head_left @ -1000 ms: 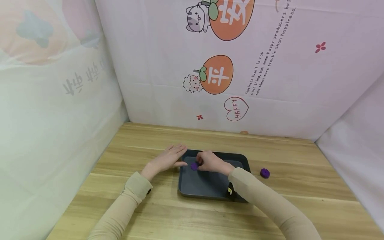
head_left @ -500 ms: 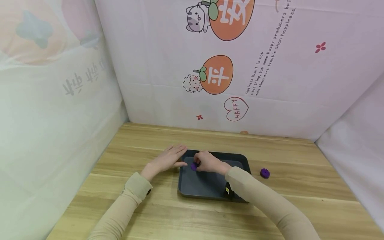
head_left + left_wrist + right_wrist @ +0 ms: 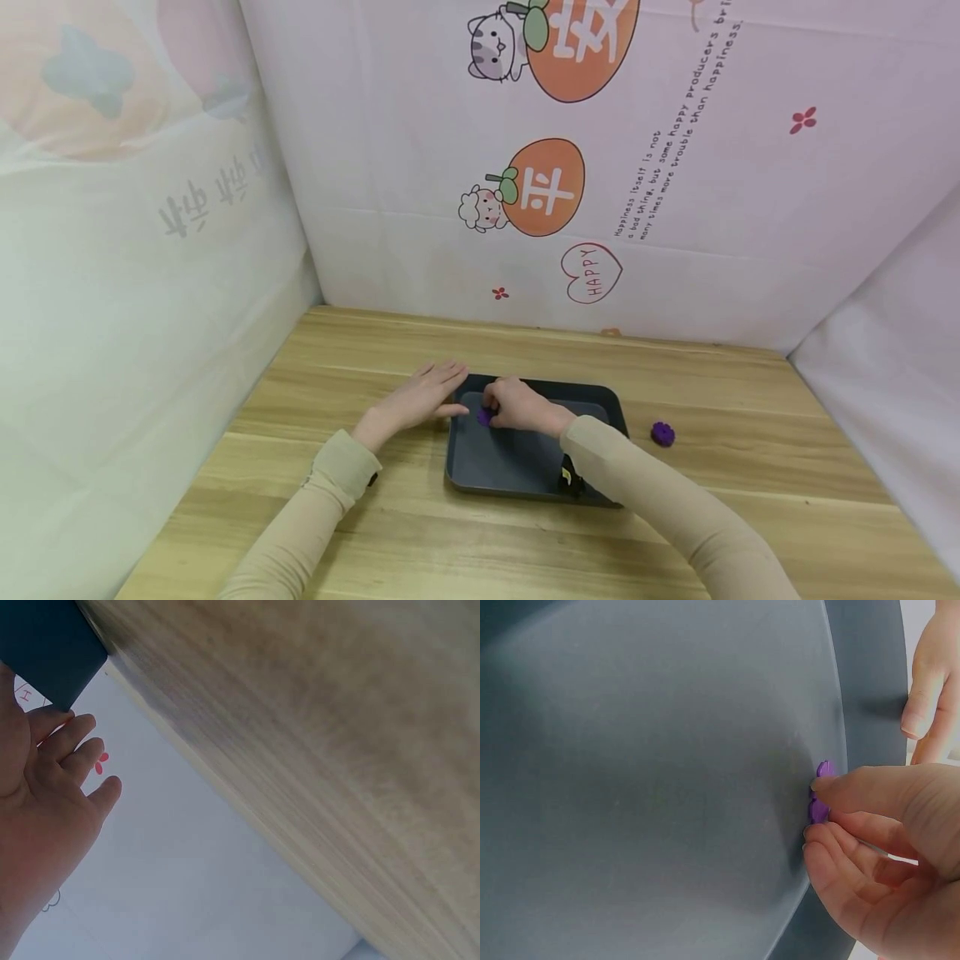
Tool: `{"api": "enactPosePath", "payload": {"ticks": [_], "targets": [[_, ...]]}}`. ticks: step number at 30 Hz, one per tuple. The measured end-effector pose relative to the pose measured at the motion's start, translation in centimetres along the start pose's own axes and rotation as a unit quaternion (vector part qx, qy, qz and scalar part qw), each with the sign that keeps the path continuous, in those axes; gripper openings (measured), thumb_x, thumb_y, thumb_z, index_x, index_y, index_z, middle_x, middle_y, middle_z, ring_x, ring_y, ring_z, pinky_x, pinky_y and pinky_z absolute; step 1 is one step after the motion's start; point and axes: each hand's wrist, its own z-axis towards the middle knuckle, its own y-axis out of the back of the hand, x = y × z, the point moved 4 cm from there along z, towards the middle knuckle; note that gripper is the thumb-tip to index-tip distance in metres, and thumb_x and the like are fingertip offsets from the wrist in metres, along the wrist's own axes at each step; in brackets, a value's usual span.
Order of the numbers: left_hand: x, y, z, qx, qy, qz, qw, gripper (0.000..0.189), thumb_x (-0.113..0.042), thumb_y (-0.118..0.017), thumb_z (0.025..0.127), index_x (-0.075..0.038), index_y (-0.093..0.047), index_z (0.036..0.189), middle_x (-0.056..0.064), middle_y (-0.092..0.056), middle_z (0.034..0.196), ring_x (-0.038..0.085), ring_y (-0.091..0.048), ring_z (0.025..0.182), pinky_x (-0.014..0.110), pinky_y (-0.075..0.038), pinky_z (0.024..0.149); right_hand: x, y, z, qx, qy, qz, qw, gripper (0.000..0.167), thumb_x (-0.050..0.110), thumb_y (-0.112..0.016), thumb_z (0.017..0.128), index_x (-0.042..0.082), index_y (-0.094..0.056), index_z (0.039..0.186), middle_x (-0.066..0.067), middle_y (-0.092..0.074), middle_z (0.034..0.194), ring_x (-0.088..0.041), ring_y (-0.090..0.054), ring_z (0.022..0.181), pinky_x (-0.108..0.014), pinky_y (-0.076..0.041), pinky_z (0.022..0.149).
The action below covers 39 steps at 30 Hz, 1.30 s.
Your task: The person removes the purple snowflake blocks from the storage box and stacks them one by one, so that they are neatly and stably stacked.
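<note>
A dark grey rectangular tray lies on the wooden table. Inside it, near the left end, is a small purple flower-shaped piece, pinched between the thumb and fingers of my right hand. The right wrist view shows this purple piece low at the tray floor, partly covered by the thumb. My left hand is at the tray's far left corner, its fingers extended and its thumb pointing over the rim. In the left wrist view the left hand meets the tray's outer wall.
A second purple flower-shaped piece sits on the table, to the right of the tray. White printed cloth hangs behind the table and along both sides. A black wrist device under the right sleeve overlaps the tray's near side.
My right hand has shifted slightly left, closer around the purple piece, which stays at about the same spot. The left hand and the tray look unmoved.
</note>
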Motion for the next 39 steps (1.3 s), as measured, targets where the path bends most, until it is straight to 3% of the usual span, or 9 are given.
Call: {"api": "enactPosePath", "payload": {"ticks": [15, 39], "targets": [[0.06, 0.19, 0.09, 0.002, 0.003, 0.001, 1.0, 0.074, -0.049, -0.05, 0.1, -0.003, -0.032, 0.155, 0.015, -0.03, 0.162, 0.031, -0.026, 0.153, 0.052, -0.021, 0.127, 0.28, 0.14, 0.01, -0.002, 0.012, -0.012, 0.9998, 0.02, 0.005, -0.077, 0.084, 0.0, -0.071, 0.102, -0.013, -0.071, 0.098, -0.022, -0.068, 0.086, -0.036, -0.061, 0.077], [-0.09, 0.1, 0.06, 0.006, 0.007, 0.005, 0.9999, 0.075, -0.052, -0.049, 0.1, -0.005, -0.03, 0.155, 0.014, -0.029, 0.163, 0.032, -0.024, 0.153, 0.053, -0.021, 0.127, -0.52, 0.03, -0.47, 0.002, -0.017, 0.023, 0.9996, 0.023, 0.012, -0.08, 0.082, 0.002, -0.071, 0.101, -0.008, -0.073, 0.095, -0.014, -0.067, 0.08, -0.032, -0.061, 0.074]]}}
